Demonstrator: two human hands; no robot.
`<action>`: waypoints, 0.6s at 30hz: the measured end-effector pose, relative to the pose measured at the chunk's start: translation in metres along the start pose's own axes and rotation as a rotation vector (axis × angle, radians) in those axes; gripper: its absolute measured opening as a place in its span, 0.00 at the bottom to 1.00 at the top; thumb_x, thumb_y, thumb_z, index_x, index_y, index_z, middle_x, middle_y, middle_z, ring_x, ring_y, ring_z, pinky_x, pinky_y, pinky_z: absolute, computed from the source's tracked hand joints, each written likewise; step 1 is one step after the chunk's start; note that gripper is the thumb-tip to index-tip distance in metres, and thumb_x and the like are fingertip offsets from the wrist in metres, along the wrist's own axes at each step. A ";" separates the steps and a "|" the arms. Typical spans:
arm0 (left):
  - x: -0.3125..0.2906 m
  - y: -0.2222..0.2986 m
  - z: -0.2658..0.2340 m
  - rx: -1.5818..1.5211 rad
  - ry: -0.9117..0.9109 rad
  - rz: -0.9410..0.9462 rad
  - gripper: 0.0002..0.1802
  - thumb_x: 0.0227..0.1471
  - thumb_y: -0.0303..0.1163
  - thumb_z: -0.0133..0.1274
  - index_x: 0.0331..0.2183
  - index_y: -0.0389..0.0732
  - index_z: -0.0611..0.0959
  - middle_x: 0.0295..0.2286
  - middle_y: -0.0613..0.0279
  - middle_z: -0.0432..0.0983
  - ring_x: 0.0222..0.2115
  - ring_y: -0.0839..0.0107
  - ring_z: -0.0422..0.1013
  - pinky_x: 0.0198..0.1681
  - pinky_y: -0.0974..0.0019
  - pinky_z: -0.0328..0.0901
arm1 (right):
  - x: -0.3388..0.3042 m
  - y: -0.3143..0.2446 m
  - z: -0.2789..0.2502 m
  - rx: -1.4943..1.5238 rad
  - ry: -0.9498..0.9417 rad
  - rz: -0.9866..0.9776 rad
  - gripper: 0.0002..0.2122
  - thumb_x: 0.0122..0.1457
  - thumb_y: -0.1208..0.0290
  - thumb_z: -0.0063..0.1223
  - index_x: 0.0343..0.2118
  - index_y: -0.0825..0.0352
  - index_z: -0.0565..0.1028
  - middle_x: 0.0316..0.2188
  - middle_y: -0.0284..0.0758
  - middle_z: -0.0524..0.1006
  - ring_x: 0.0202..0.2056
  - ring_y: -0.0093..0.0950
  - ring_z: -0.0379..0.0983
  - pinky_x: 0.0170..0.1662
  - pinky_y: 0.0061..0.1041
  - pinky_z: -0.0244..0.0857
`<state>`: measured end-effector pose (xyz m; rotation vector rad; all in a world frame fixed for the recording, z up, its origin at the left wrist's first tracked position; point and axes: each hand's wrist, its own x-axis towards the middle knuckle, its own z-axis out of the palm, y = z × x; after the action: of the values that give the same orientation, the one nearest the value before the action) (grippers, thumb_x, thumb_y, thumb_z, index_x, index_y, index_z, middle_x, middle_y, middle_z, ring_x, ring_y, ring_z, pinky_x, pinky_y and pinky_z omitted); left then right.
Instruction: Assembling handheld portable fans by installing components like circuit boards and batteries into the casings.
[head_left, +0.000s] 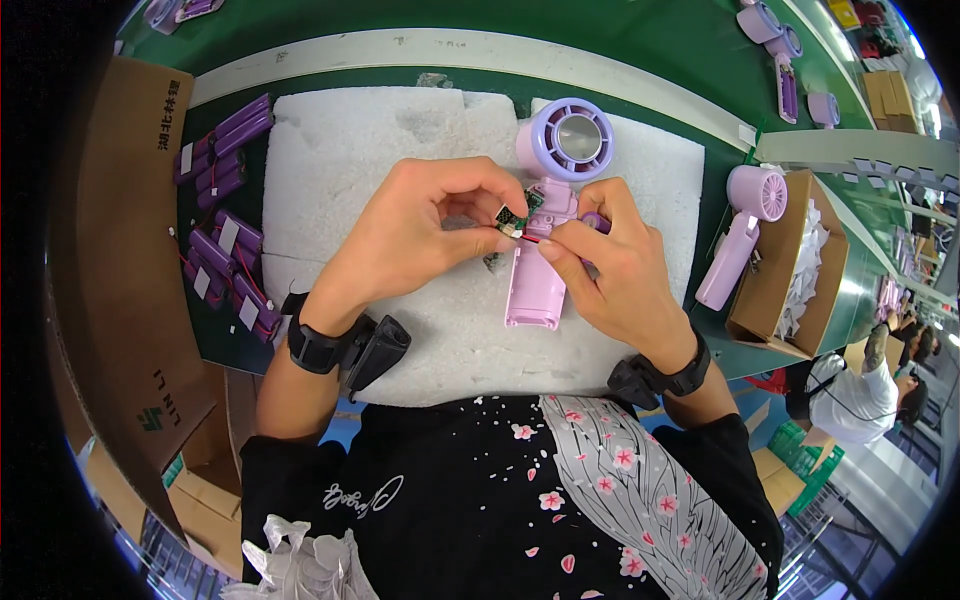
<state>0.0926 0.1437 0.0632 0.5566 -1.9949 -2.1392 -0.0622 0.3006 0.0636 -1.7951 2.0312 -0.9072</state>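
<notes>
Right, both hands are up over the white foam pad (pixel 360 150), working close together above an open handheld fan (pixel 545 225) in lilac and pink. The left hand (pixel 415 235) has thumb and forefinger pinched narrow on a tiny green circuit board (pixel 512 217), holding it just off the fan's neck. The right hand (pixel 615 265) is curled tight beside it, fingertips nipped on what looks like a thin red wire (pixel 530 239) running from the board, though at this size I can't be sure where the wire ends. A small purple cylinder (pixel 597 222), likely a battery cell, peeps out behind the right knuckles. The fan lies face up, round head away from the person, handle shell open toward them. To do this bit well, I'd say keep the board gripped by its edges, keep the wire slack and not kinked, and steady both wrists on the foam so nothing tugs at the solder joints. Off to the left, purple battery cells (pixel 225 150) with leads lie in 2 loose clusters on the green bench (pixel 700 45). To the right a finished fan (pixel 745 230) leans on a cardboard box (pixel 800 270), and another person sits well apart at the far right.
</notes>
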 end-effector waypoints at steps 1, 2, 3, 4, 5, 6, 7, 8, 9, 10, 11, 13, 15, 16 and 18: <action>0.000 -0.001 -0.001 0.020 -0.017 0.011 0.13 0.40 0.12 0.59 0.33 0.33 0.80 0.32 0.62 0.75 0.31 0.77 0.71 0.37 0.73 0.69 | 0.000 0.000 0.000 0.000 0.006 -0.001 0.06 0.50 0.70 0.61 0.25 0.66 0.76 0.31 0.37 0.66 0.24 0.29 0.68 0.24 0.27 0.63; 0.000 -0.001 -0.001 0.040 -0.035 0.022 0.13 0.41 0.12 0.59 0.33 0.32 0.79 0.34 0.61 0.74 0.33 0.76 0.71 0.38 0.73 0.68 | 0.000 0.000 0.000 0.000 0.008 0.000 0.06 0.50 0.70 0.61 0.25 0.66 0.76 0.31 0.37 0.66 0.24 0.29 0.68 0.24 0.27 0.63; 0.000 -0.001 -0.001 0.041 -0.037 0.022 0.13 0.41 0.12 0.59 0.33 0.32 0.79 0.34 0.61 0.74 0.33 0.76 0.71 0.38 0.73 0.68 | 0.000 0.000 0.000 0.001 0.011 -0.001 0.06 0.50 0.70 0.61 0.25 0.66 0.76 0.31 0.37 0.66 0.24 0.29 0.68 0.23 0.27 0.63; 0.001 0.000 -0.001 0.059 -0.040 0.037 0.13 0.40 0.12 0.59 0.32 0.32 0.79 0.34 0.61 0.74 0.33 0.75 0.71 0.38 0.73 0.68 | 0.000 0.000 0.000 0.001 0.014 -0.003 0.06 0.50 0.71 0.61 0.25 0.66 0.76 0.31 0.36 0.66 0.24 0.29 0.68 0.23 0.27 0.63; 0.001 0.001 -0.001 0.077 -0.043 0.051 0.13 0.40 0.12 0.59 0.32 0.32 0.80 0.35 0.60 0.74 0.34 0.75 0.71 0.38 0.73 0.68 | 0.000 0.000 0.001 0.002 0.017 -0.005 0.06 0.50 0.71 0.61 0.25 0.67 0.76 0.31 0.36 0.67 0.24 0.29 0.68 0.23 0.27 0.63; 0.001 0.002 -0.001 0.095 -0.046 0.066 0.12 0.40 0.12 0.59 0.32 0.32 0.80 0.35 0.59 0.74 0.34 0.74 0.71 0.38 0.73 0.68 | 0.001 0.001 0.001 0.001 0.018 -0.005 0.06 0.50 0.71 0.61 0.25 0.67 0.76 0.31 0.36 0.67 0.24 0.29 0.68 0.23 0.27 0.63; 0.000 0.002 -0.001 0.095 -0.047 0.067 0.12 0.40 0.12 0.59 0.32 0.32 0.80 0.35 0.59 0.74 0.34 0.74 0.71 0.38 0.73 0.68 | 0.001 0.002 0.001 0.004 0.029 -0.009 0.06 0.50 0.71 0.61 0.24 0.67 0.76 0.31 0.36 0.67 0.24 0.29 0.68 0.23 0.26 0.63; 0.000 0.001 0.000 0.093 -0.033 0.075 0.13 0.40 0.13 0.60 0.32 0.33 0.80 0.35 0.60 0.74 0.34 0.74 0.70 0.38 0.73 0.68 | 0.000 0.002 0.002 0.006 0.040 -0.014 0.06 0.50 0.71 0.61 0.24 0.67 0.76 0.31 0.36 0.67 0.23 0.29 0.67 0.23 0.26 0.62; 0.000 -0.001 0.001 0.091 -0.019 0.083 0.14 0.40 0.13 0.60 0.33 0.33 0.80 0.35 0.60 0.74 0.33 0.74 0.70 0.38 0.73 0.68 | 0.000 0.003 0.002 0.008 0.051 -0.020 0.06 0.50 0.71 0.61 0.24 0.67 0.76 0.31 0.36 0.67 0.23 0.29 0.67 0.23 0.26 0.62; 0.000 -0.002 0.001 0.089 -0.005 0.091 0.14 0.39 0.13 0.60 0.33 0.33 0.80 0.35 0.60 0.74 0.33 0.74 0.70 0.38 0.73 0.68 | 0.000 0.003 0.002 0.007 0.052 -0.020 0.06 0.50 0.71 0.61 0.24 0.67 0.76 0.31 0.36 0.67 0.23 0.29 0.67 0.23 0.26 0.62; 0.000 -0.003 0.002 0.089 -0.005 0.092 0.14 0.39 0.13 0.60 0.33 0.33 0.80 0.35 0.60 0.74 0.33 0.74 0.70 0.38 0.73 0.68 | 0.000 0.003 0.003 0.008 0.060 -0.018 0.07 0.50 0.71 0.61 0.24 0.67 0.76 0.31 0.36 0.67 0.23 0.29 0.67 0.23 0.26 0.62; 0.000 -0.004 0.003 0.095 0.002 0.090 0.16 0.39 0.14 0.61 0.35 0.34 0.80 0.35 0.60 0.74 0.32 0.75 0.69 0.38 0.73 0.68 | 0.001 0.003 0.004 0.010 0.076 -0.016 0.07 0.50 0.71 0.61 0.23 0.68 0.76 0.30 0.36 0.67 0.23 0.29 0.67 0.22 0.25 0.62; 0.000 -0.005 0.003 0.097 0.005 0.089 0.16 0.39 0.14 0.61 0.35 0.34 0.80 0.35 0.61 0.73 0.32 0.75 0.69 0.37 0.73 0.67 | 0.001 0.003 0.004 0.008 0.076 -0.014 0.07 0.50 0.71 0.61 0.23 0.68 0.76 0.31 0.36 0.67 0.23 0.28 0.67 0.22 0.25 0.62; 0.000 -0.005 0.004 0.075 0.010 0.079 0.17 0.39 0.14 0.61 0.36 0.34 0.80 0.36 0.61 0.73 0.31 0.76 0.68 0.37 0.73 0.67 | 0.001 0.002 0.004 0.007 0.076 -0.012 0.07 0.50 0.71 0.61 0.23 0.68 0.76 0.31 0.36 0.67 0.22 0.28 0.67 0.22 0.26 0.61; 0.001 -0.005 0.005 0.031 0.019 0.058 0.18 0.40 0.14 0.60 0.37 0.34 0.79 0.36 0.62 0.73 0.30 0.76 0.68 0.36 0.73 0.67 | 0.000 0.004 0.004 0.006 0.075 -0.010 0.06 0.50 0.71 0.60 0.23 0.68 0.76 0.31 0.36 0.67 0.22 0.28 0.67 0.22 0.26 0.61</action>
<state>0.0906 0.1490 0.0582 0.5146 -2.0120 -2.0653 -0.0629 0.2993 0.0584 -1.7948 2.0639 -0.9964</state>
